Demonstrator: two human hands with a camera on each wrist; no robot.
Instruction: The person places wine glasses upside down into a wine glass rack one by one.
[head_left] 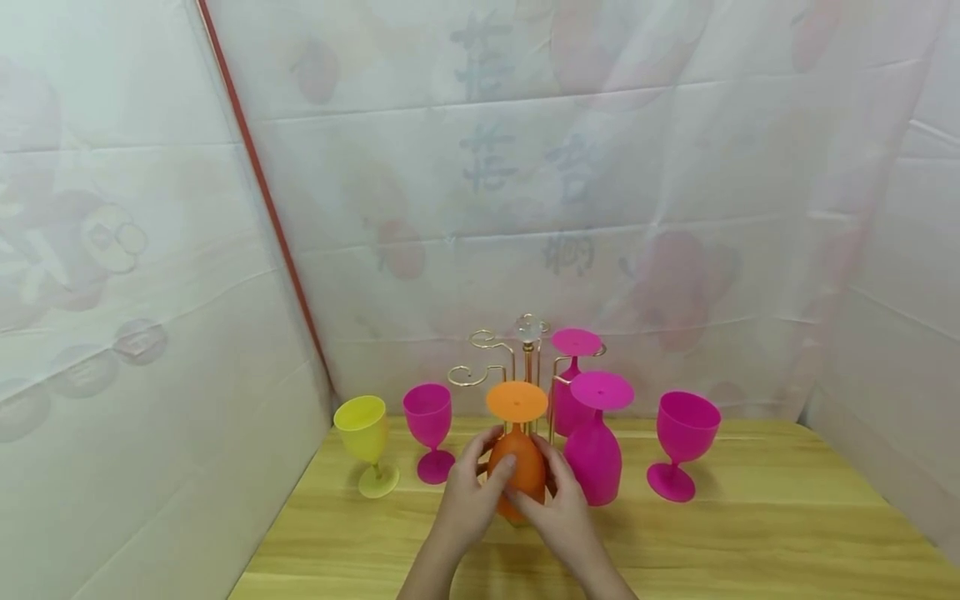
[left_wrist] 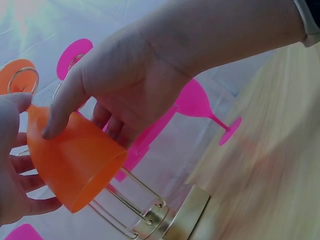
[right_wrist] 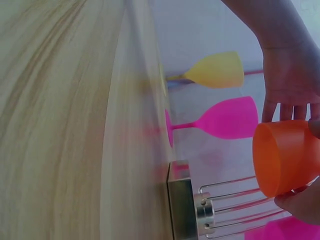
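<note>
An upside-down orange goblet (head_left: 527, 462) is at the front of a gold wire rack (head_left: 495, 367), its round foot uppermost. In the left wrist view, a wire loop (left_wrist: 22, 75) overlaps that foot. My left hand (head_left: 468, 498) holds the bowl from the left, thumb across its near side. From the right, my right hand (head_left: 558, 504) holds the same bowl, its thumb low on the near side. Just right of it hang two upside-down magenta goblets, the nearer goblet (head_left: 595, 458) beside my right hand and the farther goblet (head_left: 573, 400) behind.
A yellow goblet (head_left: 362, 429) and a magenta goblet (head_left: 428, 417) stand upright on the wooden table (head_left: 712, 550) at left. Another upright magenta goblet (head_left: 686, 429) stands at right. The rack has a squarish metal base (right_wrist: 181, 205) and a clear knob (head_left: 528, 328). Cloth walls (head_left: 480, 208) enclose the table.
</note>
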